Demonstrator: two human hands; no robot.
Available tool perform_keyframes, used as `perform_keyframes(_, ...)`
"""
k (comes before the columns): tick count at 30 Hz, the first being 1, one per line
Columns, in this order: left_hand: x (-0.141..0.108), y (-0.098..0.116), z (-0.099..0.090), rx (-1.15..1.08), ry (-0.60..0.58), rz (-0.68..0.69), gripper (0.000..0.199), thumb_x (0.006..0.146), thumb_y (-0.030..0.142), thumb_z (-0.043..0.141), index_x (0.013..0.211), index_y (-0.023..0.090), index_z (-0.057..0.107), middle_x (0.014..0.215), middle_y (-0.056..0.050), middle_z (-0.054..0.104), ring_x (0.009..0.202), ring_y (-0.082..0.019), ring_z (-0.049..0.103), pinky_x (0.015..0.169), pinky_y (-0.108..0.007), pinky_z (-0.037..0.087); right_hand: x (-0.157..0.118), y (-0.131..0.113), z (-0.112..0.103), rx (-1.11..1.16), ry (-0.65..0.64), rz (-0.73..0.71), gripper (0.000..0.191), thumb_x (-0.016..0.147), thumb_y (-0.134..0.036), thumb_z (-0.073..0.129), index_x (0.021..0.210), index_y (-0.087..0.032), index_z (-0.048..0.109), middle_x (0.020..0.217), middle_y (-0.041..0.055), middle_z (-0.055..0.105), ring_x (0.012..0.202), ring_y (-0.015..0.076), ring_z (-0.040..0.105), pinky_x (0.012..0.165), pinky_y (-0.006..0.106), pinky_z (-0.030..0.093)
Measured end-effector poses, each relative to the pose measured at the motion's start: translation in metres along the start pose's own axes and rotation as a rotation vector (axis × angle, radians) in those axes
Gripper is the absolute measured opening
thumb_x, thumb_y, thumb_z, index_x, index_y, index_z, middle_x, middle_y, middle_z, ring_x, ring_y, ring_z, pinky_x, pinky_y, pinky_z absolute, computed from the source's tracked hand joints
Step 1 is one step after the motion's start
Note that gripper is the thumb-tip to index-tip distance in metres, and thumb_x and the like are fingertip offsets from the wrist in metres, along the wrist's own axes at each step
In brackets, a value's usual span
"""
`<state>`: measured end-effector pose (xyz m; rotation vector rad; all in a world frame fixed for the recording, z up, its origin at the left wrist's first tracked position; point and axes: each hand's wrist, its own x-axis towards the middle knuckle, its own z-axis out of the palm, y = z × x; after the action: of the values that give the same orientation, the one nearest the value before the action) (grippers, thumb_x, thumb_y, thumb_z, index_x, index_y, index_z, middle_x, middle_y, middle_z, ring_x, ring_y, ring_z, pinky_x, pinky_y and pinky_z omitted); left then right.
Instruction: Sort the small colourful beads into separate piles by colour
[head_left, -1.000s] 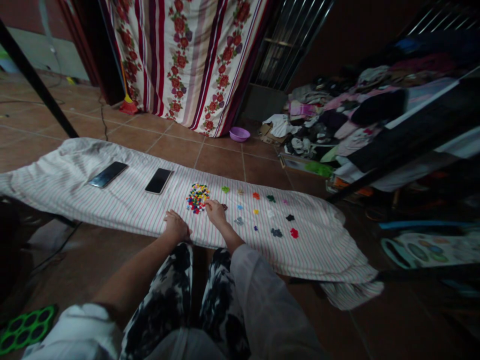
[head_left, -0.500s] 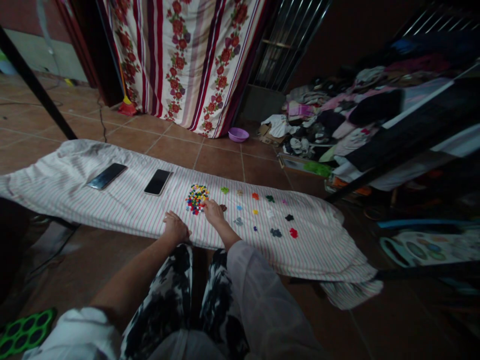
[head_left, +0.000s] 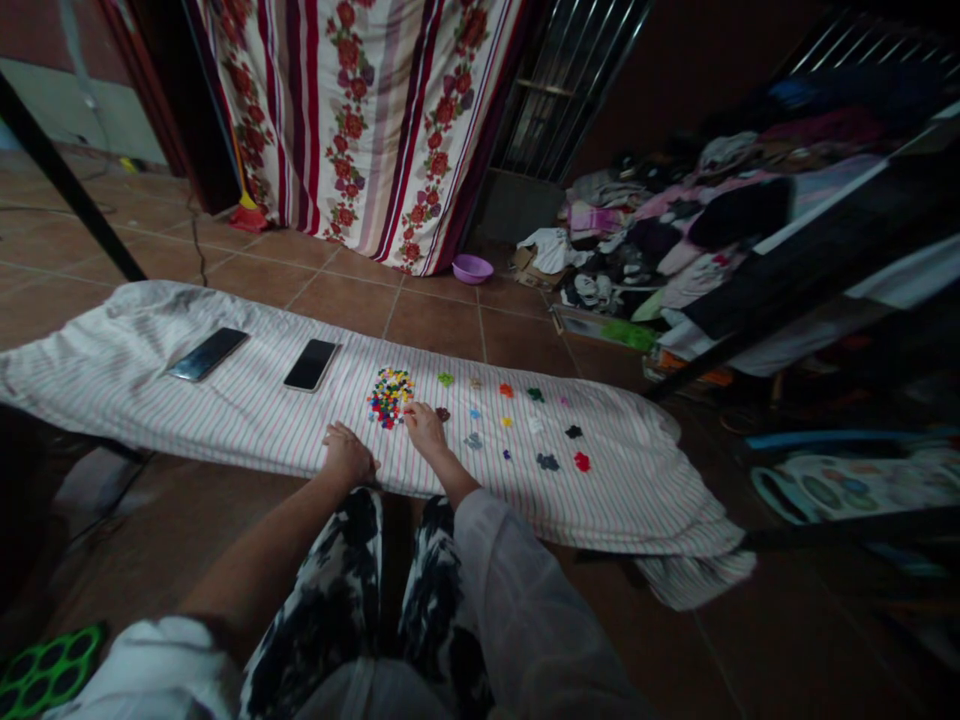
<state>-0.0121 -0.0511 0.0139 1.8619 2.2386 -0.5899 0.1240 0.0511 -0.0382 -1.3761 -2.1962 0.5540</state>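
A mixed heap of tiny coloured pieces [head_left: 390, 390], too small to identify, lies on a striped cloth [head_left: 300, 440]. My right hand [head_left: 425, 432] is at the heap's right edge, fingertips pinched together; what they hold, if anything, is too small to make out. My left hand [head_left: 347, 457] lies on the cloth's near edge, left of the heap, fingers stretched out and holding nothing. To the right sit several small single-colour clusters, among them light green pieces [head_left: 445, 380], orange pieces [head_left: 506, 391], brown pieces [head_left: 443, 414], dark grey pieces [head_left: 547, 462] and red pieces [head_left: 582, 461].
Two phones, a dark phone [head_left: 208, 354] and a light-edged phone [head_left: 310, 365], lie on the cloth at the left. Beyond it are a purple basin [head_left: 472, 269], a floral curtain [head_left: 382, 130] and a large clothes pile [head_left: 652, 220]. Dark poles [head_left: 67, 180] slant at both sides.
The whole view has shifted slightly left. My right hand stays at the heap's right edge, now uncovering more of the brown cluster. My left hand keeps its place.
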Motion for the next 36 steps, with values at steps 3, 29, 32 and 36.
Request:
perform_keyframes(3,-0.001,0.000,-0.002,-0.003,-0.008,-0.002,0.078,0.082,0.050,0.044,0.135,-0.007,0.038,0.142,-0.040,0.024,0.131,-0.052,0.031,0.092,-0.053,0.038,-0.004,0.003,0.002,0.087,0.034,0.037,0.017,0.086,-0.017,0.049,0.096,-0.022,0.062,0.099,0.0043,0.067,0.092,0.0159,0.061,0.085,0.027,0.045)
perform_keyframes(29,0.001,-0.005,-0.004,-0.019,-0.046,0.058,0.092,0.072,0.075,0.042,0.131,0.005,0.051,0.142,-0.036,0.032,0.128,-0.053,0.034,0.090,-0.057,0.038,-0.046,0.022,-0.029,0.155,0.185,0.095,0.015,0.080,-0.020,0.055,0.092,-0.024,0.063,0.087,-0.0001,0.060,0.077,0.0134,0.059,0.072,0.024,0.046)
perform_keyframes(32,0.008,-0.008,0.003,-0.038,-0.025,0.094,0.097,0.064,0.083,0.042,0.128,0.011,0.056,0.140,-0.034,0.037,0.125,-0.055,0.035,0.089,-0.063,0.035,-0.054,0.036,-0.040,0.152,0.223,0.102,0.014,0.081,-0.021,0.054,0.092,-0.023,0.063,0.087,0.0001,0.061,0.078,0.0135,0.059,0.074,0.025,0.046)
perform_keyframes(36,0.015,-0.010,0.010,-0.056,0.003,0.143,0.094,0.061,0.084,0.044,0.122,0.014,0.062,0.137,-0.031,0.043,0.123,-0.055,0.039,0.089,-0.066,0.033,-0.069,0.063,-0.062,0.144,0.299,0.127,0.014,0.083,-0.023,0.052,0.092,-0.022,0.063,0.089,0.0011,0.062,0.078,0.0143,0.060,0.077,0.028,0.047)
